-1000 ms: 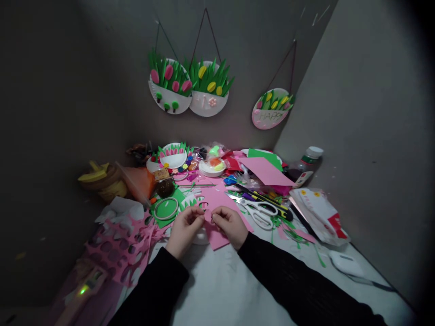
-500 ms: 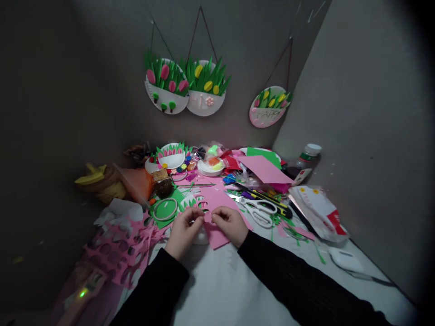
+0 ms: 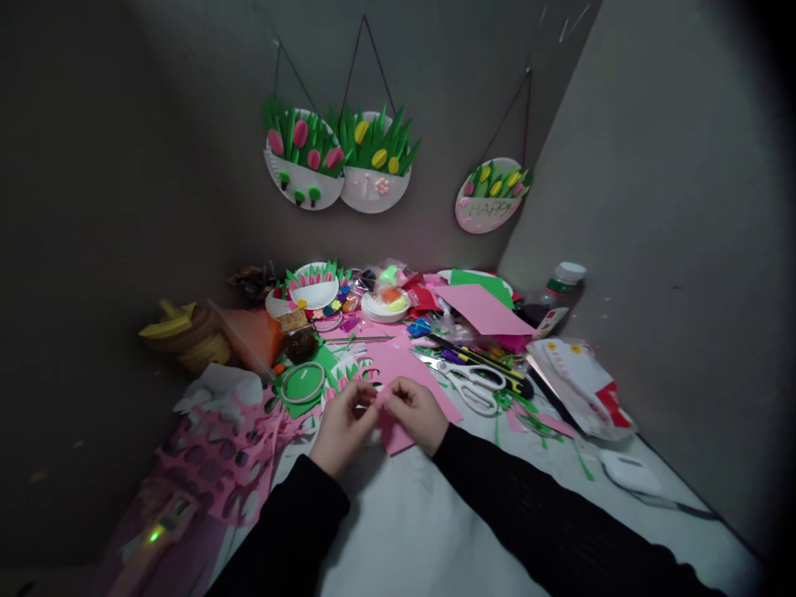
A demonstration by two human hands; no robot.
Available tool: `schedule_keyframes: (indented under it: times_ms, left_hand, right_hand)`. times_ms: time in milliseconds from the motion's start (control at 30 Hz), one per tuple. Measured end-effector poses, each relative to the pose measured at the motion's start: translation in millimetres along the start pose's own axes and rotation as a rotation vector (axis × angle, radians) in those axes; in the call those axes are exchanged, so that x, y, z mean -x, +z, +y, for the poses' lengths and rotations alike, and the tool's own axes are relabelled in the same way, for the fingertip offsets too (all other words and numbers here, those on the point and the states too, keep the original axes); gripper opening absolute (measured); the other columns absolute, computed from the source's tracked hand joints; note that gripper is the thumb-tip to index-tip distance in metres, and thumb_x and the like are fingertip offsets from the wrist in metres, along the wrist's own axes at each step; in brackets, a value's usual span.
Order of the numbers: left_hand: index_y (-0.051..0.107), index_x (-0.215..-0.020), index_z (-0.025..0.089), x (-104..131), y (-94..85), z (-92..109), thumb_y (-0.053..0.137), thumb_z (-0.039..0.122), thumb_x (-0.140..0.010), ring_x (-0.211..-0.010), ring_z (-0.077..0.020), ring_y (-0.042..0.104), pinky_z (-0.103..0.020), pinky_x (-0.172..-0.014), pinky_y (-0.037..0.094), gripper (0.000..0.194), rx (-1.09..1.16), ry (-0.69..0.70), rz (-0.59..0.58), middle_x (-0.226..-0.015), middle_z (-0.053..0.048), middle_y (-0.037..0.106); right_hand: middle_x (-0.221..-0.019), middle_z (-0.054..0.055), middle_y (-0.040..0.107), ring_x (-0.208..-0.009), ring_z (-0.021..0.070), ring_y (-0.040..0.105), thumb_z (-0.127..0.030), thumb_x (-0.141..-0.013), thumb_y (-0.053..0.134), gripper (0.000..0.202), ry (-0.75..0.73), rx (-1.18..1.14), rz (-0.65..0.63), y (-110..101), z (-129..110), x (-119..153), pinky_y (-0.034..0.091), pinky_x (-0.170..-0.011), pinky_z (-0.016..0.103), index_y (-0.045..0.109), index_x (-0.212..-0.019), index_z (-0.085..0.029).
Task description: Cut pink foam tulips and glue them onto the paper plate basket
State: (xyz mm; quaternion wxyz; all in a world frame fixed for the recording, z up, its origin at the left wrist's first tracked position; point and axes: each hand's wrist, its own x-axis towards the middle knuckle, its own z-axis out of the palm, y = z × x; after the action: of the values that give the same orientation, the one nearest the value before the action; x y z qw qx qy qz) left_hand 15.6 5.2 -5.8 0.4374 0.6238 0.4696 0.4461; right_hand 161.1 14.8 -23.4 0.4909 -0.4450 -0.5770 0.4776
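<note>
Above the pink sheet, my left hand and my right hand meet with pinched fingertips. Between them is a small pink paper piece, mostly covered by the fingers. Partly behind my left hand lies a paper plate decorated with green paper grass and pink tulips. White-handled scissors rest open just right of the pink sheet. A roll of tape lies on green paper to the left.
Pink cut-out scraps pile up at the left, near a glue gun with a lit green light. A plastic packet, a bottle and a white case are at the right. Decorated plates hang on the wall.
My hands have drawn closer together at the fingertips, the left one shifting slightly right. Less of the small pink piece shows between them.
</note>
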Motion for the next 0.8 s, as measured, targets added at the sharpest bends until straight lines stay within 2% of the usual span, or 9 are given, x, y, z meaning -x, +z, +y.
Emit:
schedule_keyframes:
  times_ms: [200,367,467,633,800]
  left_hand:
    - [0.053,-0.083,0.018,0,0.1,-3,0.064,0.029,-0.075,-0.066,-0.0117,0.054,-0.02,-0.06,0.041,0.018,0.08,-0.036,-0.03,-0.073,0.001,0.056]
    - [0.054,-0.08,0.018,-2,-2.8,4,0.063,0.025,-0.074,-0.067,-0.0123,0.055,-0.021,-0.062,0.041,0.014,0.017,-0.027,0.067,-0.074,0.0,0.056]
    - [0.055,-0.077,0.017,-2,-4.7,5,0.064,0.026,-0.074,-0.068,-0.0131,0.055,-0.022,-0.063,0.042,0.013,-0.009,-0.001,0.068,-0.074,0.0,0.056]
    - [0.057,-0.083,0.018,0,-5.5,6,0.053,0.032,-0.084,-0.07,-0.0144,0.056,-0.024,-0.066,0.043,0.015,0.029,-0.007,0.058,-0.077,-0.002,0.059]
    - [0.057,-0.079,0.017,0,-5.6,10,0.06,0.03,-0.078,-0.072,-0.0147,0.055,-0.023,-0.065,0.042,0.013,0.027,-0.011,0.053,-0.078,-0.002,0.058]
  right_hand:
    - [-0.057,-0.005,0.047,-0.055,0.0106,0.044,-0.027,-0.074,0.054,0.013,-0.006,0.012,-0.005,0,-1,-1,0.037,-0.054,0.023,0.052,-0.064,-0.019]
    - [-0.058,-0.004,0.052,-0.055,0.0114,0.047,-0.03,-0.075,0.056,0.013,0.052,-0.064,-0.012,-1,0,-3,0.039,-0.055,0.024,0.057,-0.07,-0.018]
    - [-0.061,-0.003,0.054,-0.057,0.0118,0.049,-0.028,-0.071,0.061,0.01,0.035,-0.066,-0.001,-1,1,-4,0.04,-0.058,0.025,0.057,-0.069,-0.018]
    - [-0.072,0.0,0.062,-0.067,0.0139,0.055,-0.025,-0.075,0.059,0.008,-0.026,-0.123,-0.044,-4,3,-5,0.043,-0.065,0.026,0.062,-0.076,-0.018]
    - [-0.07,0.0,0.058,-0.064,0.0133,0.052,-0.025,-0.074,0.061,0.006,-0.057,-0.085,0.002,-5,6,-5,0.04,-0.061,0.026,0.063,-0.074,-0.019]
